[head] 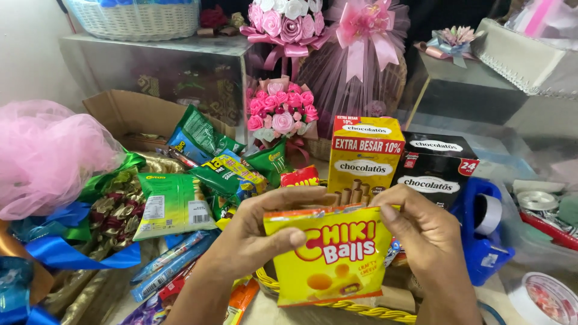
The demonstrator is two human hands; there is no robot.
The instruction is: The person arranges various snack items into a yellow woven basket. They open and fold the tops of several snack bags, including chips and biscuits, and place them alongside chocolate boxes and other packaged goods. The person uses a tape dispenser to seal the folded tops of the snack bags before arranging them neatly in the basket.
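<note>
While both hands gripped it by its top corners, the yellow snack bag point(328, 256) hung upright over the woven yellow basket point(337, 306), whose braided rim showed just below the bag's lower edge; the left hand point(253, 238) had thumb and fingers pinched on the upper left corner, and the right hand point(421, 232) was closed on the upper right edge. As far as could be judged, the arranging stood partway: a tall yellow wafer-roll box point(364, 157) and a black wafer-roll box point(435, 168) already stood upright behind the bag, while the bag itself was not yet set down (whether its bottom touched the basket could not be told). Several packets lay loose to the left: glossy green snack bags point(174, 204) and a small red packet point(299, 176), crinkled foil against the stiff cardboard of the boxes; a soft cloud of pink tulle point(48, 153), satin blue ribbon point(66, 253) and an open cardboard carton point(129, 114) lay further left; a blue tape dispenser point(484, 232) sat near the right hand; a bouquet of pink roses point(281, 108) stood behind.
</note>
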